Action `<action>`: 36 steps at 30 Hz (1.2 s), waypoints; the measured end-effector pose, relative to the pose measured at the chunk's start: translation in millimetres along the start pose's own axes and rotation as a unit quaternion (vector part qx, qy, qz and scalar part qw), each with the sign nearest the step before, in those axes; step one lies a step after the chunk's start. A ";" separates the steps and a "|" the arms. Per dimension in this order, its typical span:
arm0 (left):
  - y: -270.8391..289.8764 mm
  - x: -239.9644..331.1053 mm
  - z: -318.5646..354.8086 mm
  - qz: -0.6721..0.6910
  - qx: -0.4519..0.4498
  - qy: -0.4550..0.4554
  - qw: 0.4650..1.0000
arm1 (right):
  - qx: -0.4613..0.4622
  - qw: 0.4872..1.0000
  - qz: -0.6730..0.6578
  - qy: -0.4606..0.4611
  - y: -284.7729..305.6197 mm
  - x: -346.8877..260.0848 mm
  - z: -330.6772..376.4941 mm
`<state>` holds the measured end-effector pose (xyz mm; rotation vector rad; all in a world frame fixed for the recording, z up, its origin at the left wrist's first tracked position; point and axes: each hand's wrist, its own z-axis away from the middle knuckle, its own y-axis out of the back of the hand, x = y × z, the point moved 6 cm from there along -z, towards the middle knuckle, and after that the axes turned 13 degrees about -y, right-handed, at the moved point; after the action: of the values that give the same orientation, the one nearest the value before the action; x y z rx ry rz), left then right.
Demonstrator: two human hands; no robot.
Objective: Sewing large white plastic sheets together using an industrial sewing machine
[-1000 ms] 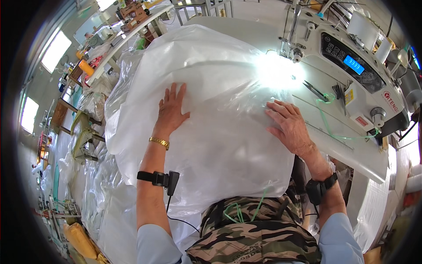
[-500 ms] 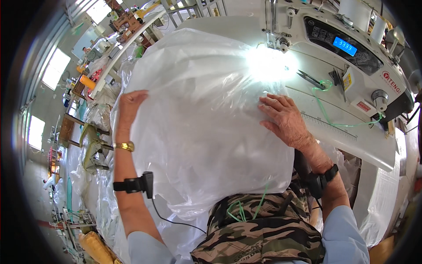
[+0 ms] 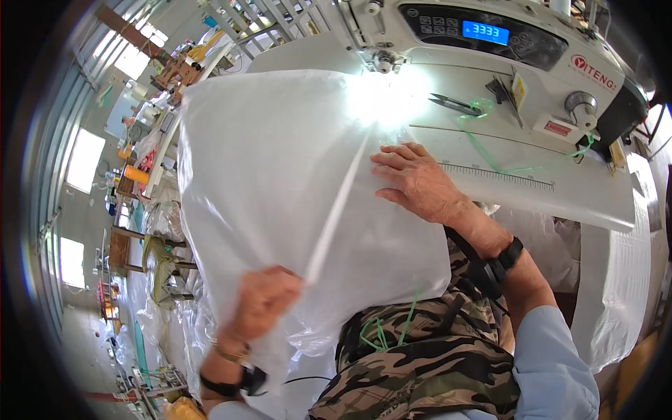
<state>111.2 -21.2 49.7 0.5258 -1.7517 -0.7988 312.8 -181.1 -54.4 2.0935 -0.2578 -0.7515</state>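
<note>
A large translucent white plastic bag (image 3: 280,161) lies spread over the sewing table in front of me, its far edge under the needle of the white industrial sewing machine (image 3: 490,42). My left hand (image 3: 262,301) grips the near edge of the bag and pulls a taut crease up toward the needle. My right hand (image 3: 416,182) lies flat with fingers spread on the bag's right side, pressing it onto the table. Both wrists wear black bands.
Small scissors (image 3: 455,105) and a loose green thread (image 3: 504,157) lie on the white machine table (image 3: 560,196). More plastic bags (image 3: 168,322) hang and pile at my left. Shelving and workshop clutter stand far left by the windows.
My left hand left the bag's far left side, came back toward me and closed on the near edge, folding the bag over. My right hand stayed pressing the bag near the needle.
</note>
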 end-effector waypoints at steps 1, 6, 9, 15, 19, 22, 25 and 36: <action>-25.3 -6.0 10.0 0.040 0.004 -0.002 0.999 | 0.006 1.000 -0.014 0.009 2.6 -1.3 0.1; -104.1 -7.8 13.5 0.113 0.001 -0.022 0.993 | 0.037 0.997 -0.072 0.015 12.1 3.9 9.8; -107.2 1.1 0.3 0.032 -0.071 -0.091 0.993 | 0.029 0.998 -0.030 0.055 1.1 -10.7 41.6; -74.3 -5.0 -50.5 0.057 -0.086 -0.086 0.991 | -0.055 0.989 -0.130 0.052 -14.9 -55.1 100.7; -89.2 -25.6 -79.6 -0.007 0.027 0.029 0.999 | -0.107 0.983 -0.123 0.082 -9.3 -88.0 104.4; -109.9 -28.8 -91.7 -0.085 0.004 0.034 0.996 | -0.027 0.985 -0.128 0.111 -15.0 -84.7 108.6; -123.2 -56.1 -90.7 -0.157 0.026 -0.028 0.987 | -0.057 0.977 -0.155 0.134 -0.5 -77.5 113.1; -130.1 -69.9 -82.3 0.267 0.060 0.130 0.953 | -0.003 0.929 -0.161 -0.332 10.1 3.1 148.1</action>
<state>206.3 -81.8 -76.3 0.2019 -1.5924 -0.2298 227.5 -287.9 -112.4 1.8271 -0.2746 -1.6531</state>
